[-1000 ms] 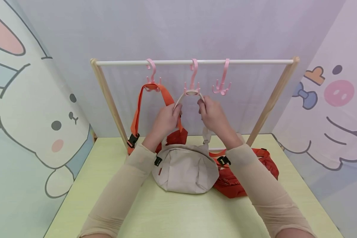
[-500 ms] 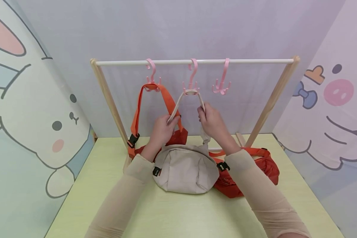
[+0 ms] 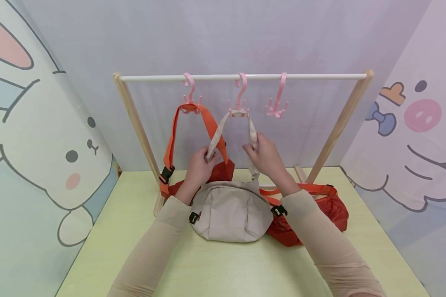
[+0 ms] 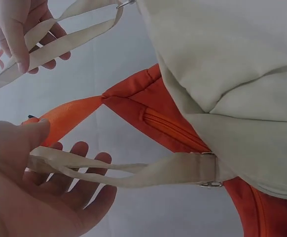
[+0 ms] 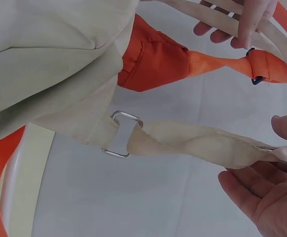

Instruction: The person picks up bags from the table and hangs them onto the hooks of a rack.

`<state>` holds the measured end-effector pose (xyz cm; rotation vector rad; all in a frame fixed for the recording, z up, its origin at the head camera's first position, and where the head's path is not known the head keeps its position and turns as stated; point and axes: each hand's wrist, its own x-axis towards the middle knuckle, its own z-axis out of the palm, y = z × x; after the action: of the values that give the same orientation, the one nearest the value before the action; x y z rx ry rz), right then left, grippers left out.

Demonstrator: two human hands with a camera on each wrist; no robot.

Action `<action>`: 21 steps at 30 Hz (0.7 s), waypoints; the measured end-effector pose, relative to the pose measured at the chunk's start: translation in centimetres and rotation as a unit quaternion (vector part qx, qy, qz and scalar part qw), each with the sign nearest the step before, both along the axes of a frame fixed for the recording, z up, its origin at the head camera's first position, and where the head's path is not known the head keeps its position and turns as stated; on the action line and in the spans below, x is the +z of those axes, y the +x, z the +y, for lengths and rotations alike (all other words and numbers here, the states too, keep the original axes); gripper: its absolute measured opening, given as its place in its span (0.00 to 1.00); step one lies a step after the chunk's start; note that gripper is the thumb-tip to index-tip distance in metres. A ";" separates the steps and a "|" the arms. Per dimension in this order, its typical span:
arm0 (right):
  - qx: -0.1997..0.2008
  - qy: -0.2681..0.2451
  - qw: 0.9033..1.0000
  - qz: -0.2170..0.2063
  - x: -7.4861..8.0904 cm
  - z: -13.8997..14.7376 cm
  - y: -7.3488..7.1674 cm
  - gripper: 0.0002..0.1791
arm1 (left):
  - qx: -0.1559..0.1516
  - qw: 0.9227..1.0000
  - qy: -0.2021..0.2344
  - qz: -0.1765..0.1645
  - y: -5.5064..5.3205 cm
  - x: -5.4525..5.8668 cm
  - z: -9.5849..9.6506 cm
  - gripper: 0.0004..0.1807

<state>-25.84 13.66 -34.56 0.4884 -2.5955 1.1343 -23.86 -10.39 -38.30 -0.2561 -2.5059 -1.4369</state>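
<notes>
A beige sling bag point(image 3: 228, 212) hangs low behind the table front, its strap point(image 3: 216, 138) looped over the middle pink hook hanger point(image 3: 239, 103). My left hand point(image 3: 200, 167) loosely holds the strap's left side, which runs between thumb and fingers in the left wrist view. On the other side, my right hand point(image 3: 264, 154) has its fingers curled behind the strap, its thumb lifted a little in the right wrist view. A metal ring point(image 5: 124, 134) joins strap and bag. Behind, a red bag point(image 4: 163, 118) hangs by an orange strap point(image 3: 208, 121) from the left hanger point(image 3: 189, 88).
A second red bag point(image 3: 328, 210) lies on the pale table point(image 3: 223, 270) to the right, partly behind my right sleeve. The right pink hanger point(image 3: 278, 99) carries nothing. A white rail point(image 3: 319, 76) on wooden legs point(image 3: 139, 128) spans the back.
Both hands have slid down the beige strap, the left one further and outward. The strap now shows more of its length above my hands and its flat side faces forward.
</notes>
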 end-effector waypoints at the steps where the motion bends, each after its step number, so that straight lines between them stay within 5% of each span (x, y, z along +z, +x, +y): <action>1: 0.001 -0.001 1.000 -0.002 -0.1 0.1 0.0 0.21 | 0.001 1.000 -0.003 0.000 0.0 -0.1 0.0 0.12; 10: 0.008 -0.006 1.000 -0.019 -1.0 1.2 0.5 0.35 | 0.010 1.000 -0.007 -0.009 0.1 -1.0 -0.7 0.25; 21: 0.010 0.008 1.000 -0.026 -2.1 2.4 1.8 0.38 | 0.019 1.000 -0.010 0.004 1.4 -1.9 -1.1 0.33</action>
<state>-24.03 16.08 -36.63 0.4958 -2.6518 1.1478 -22.49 -11.52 -40.17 -0.2174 -2.5055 -1.3952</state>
